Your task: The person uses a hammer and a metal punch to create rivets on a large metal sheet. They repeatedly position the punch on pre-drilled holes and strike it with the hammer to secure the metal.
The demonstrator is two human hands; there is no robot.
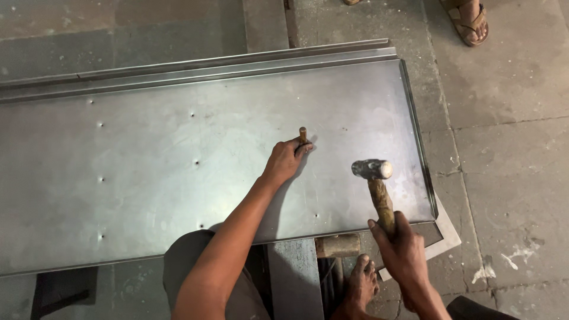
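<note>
Punch held upright on a steel sheet, hammer raised beside it.

Left hand (284,159) pinches the short rusty punch (303,134) on the dull grey, dimpled sheet metal panel (148,195); right hand (403,252) is clenched on the wooden-handled hammer (374,178). A sandalled foot (471,21) stands on the concrete floor (510,154).

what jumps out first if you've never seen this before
The big grey metal sheet fills most of the view, dotted with small punched marks. Near its middle the left hand holds a short punch upright on the sheet, while the right hand grips a wooden-handled hammer raised over the sheet's right side. A sandalled foot stands at top right.
</note>
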